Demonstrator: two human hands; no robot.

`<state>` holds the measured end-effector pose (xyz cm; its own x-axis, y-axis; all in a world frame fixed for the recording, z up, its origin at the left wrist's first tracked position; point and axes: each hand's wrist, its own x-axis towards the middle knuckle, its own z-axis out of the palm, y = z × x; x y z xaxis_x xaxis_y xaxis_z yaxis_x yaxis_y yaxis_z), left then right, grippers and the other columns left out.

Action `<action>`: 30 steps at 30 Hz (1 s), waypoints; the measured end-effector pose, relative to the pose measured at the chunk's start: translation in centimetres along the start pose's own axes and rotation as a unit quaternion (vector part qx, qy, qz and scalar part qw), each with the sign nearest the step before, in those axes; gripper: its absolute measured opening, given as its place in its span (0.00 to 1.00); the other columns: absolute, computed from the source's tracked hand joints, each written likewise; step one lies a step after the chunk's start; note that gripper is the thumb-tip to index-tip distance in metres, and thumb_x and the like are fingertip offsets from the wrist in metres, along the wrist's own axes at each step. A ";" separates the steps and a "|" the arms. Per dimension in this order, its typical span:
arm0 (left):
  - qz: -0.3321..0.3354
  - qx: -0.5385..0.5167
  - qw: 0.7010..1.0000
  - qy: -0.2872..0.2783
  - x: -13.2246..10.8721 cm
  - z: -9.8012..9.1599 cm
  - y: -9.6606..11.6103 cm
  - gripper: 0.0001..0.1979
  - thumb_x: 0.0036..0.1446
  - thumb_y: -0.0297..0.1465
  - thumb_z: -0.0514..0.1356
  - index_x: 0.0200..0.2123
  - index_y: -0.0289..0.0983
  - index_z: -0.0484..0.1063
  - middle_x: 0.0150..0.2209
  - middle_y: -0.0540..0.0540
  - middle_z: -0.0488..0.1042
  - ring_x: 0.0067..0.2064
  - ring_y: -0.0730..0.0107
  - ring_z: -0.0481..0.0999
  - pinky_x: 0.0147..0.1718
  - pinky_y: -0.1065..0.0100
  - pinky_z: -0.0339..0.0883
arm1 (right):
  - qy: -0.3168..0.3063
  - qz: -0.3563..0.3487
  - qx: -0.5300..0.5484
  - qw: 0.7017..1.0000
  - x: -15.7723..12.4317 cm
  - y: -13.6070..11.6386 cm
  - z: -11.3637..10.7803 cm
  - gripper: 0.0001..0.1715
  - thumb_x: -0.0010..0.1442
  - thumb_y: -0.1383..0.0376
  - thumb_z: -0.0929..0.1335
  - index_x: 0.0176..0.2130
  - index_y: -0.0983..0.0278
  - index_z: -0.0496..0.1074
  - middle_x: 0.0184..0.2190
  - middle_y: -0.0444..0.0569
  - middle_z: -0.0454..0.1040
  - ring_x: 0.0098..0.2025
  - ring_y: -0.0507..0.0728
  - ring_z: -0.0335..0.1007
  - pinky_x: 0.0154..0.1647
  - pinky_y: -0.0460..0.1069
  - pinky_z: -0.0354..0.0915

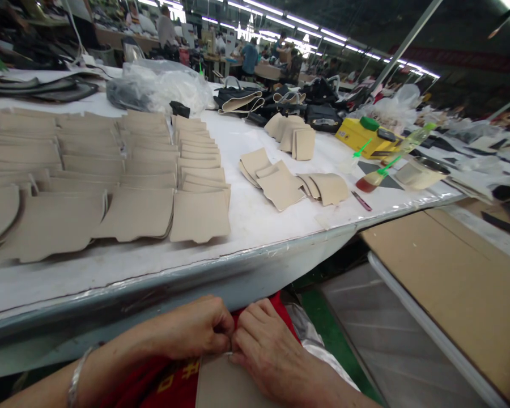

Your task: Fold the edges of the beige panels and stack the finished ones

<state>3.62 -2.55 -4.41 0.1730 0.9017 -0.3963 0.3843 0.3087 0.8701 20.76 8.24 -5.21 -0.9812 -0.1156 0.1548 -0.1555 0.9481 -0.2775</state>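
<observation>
My left hand, with a silver bracelet on its wrist, is closed at the top edge of a beige panel. Right beside it, my right hand has its fingers curled over the same edge. The panel lies over a red apron with yellow lettering. Both hands are below the table's front edge. On the white table, many beige pieces stand in overlapping rows at the left. Smaller loose beige pieces lie near the middle.
A yellow box, a glue bottle with a green nozzle, a pink-handled cutter and a round tin are at the right. Behind are clear plastic and black bags. A brown board lies lower right. People work far back.
</observation>
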 end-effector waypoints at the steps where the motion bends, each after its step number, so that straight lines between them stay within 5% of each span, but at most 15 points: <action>1: -0.008 0.011 1.000 0.015 0.2 0.2 -0.2 0.06 0.41 0.26 0.53 0.17 0.37 0.59 0.19 0.56 0.48 0.22 0.76 0.50 0.19 0.72 0.43 | -0.007 0.001 0.000 1.000 0.0 -0.1 0.0 0.08 0.63 0.66 0.69 0.34 0.65 0.66 0.33 0.46 0.68 0.37 0.57 0.59 0.40 0.53 0.53; 6: -0.067 0.010 0.993 0.095 1.0 0.4 -1.2 0.04 0.37 0.26 0.51 0.17 0.36 0.64 0.18 0.55 0.53 0.23 0.74 0.56 0.21 0.72 0.46 | 0.041 -0.024 0.003 0.999 0.3 -1.1 -0.2 0.11 0.61 0.64 0.70 0.30 0.65 0.65 0.30 0.47 0.67 0.34 0.57 0.59 0.35 0.52 0.53; 10: -0.074 -0.055 0.995 0.042 0.8 -0.1 -1.2 0.06 0.38 0.28 0.51 0.20 0.35 0.68 0.18 0.54 0.58 0.22 0.74 0.56 0.20 0.72 0.49 | 0.116 -0.070 -0.002 0.991 0.4 -1.5 -0.2 0.12 0.63 0.64 0.67 0.28 0.64 0.64 0.27 0.47 0.66 0.32 0.57 0.58 0.32 0.52 0.54; 13: -0.036 -0.098 0.994 0.027 0.0 -0.3 -1.1 0.06 0.47 0.31 0.53 0.21 0.36 0.64 0.21 0.55 0.55 0.25 0.74 0.54 0.23 0.72 0.50 | 0.076 0.005 0.070 0.995 0.2 -1.2 -0.2 0.04 0.62 0.72 0.66 0.34 0.65 0.64 0.37 0.51 0.69 0.42 0.59 0.63 0.43 0.54 0.61; 17: -0.014 -0.113 0.992 0.054 -2.0 -0.2 -0.9 0.16 0.61 0.38 0.50 0.24 0.36 0.66 0.24 0.54 0.55 0.28 0.73 0.55 0.27 0.72 0.51 | 0.018 0.062 0.138 0.988 -0.3 -0.6 0.3 0.12 0.59 0.79 0.62 0.42 0.66 0.62 0.44 0.55 0.69 0.47 0.61 0.62 0.49 0.56 0.63; 21: -0.054 -0.047 0.994 0.080 -3.5 0.5 -0.6 0.04 0.53 0.30 0.59 0.30 0.37 0.73 0.24 0.55 0.64 0.28 0.73 0.63 0.27 0.73 0.51 | -0.020 0.082 0.130 0.988 -0.2 -0.7 0.5 0.11 0.60 0.78 0.63 0.41 0.66 0.63 0.40 0.53 0.69 0.42 0.61 0.63 0.43 0.56 0.64; 25: -0.040 0.042 0.989 0.136 -3.5 1.5 -0.4 0.07 0.55 0.27 0.56 0.28 0.38 0.73 0.27 0.53 0.72 0.31 0.71 0.70 0.30 0.72 0.52 | -0.024 0.070 0.090 0.993 0.3 -0.7 0.5 0.10 0.60 0.78 0.64 0.38 0.65 0.62 0.35 0.50 0.68 0.37 0.60 0.61 0.39 0.54 0.60; 30: -0.047 0.064 0.989 0.128 -2.9 2.0 -0.6 0.09 0.57 0.28 0.55 0.26 0.38 0.72 0.28 0.51 0.74 0.32 0.70 0.72 0.31 0.71 0.53 | -0.020 0.059 0.070 0.996 -0.1 -0.6 1.4 0.09 0.60 0.78 0.64 0.36 0.65 0.61 0.33 0.50 0.67 0.35 0.59 0.59 0.37 0.53 0.57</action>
<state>4.71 -5.94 -4.36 -0.0987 0.9227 -0.3726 0.5015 0.3695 0.7823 20.76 7.31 -6.36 -0.9969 -0.0194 0.0768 -0.0501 0.9053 -0.4218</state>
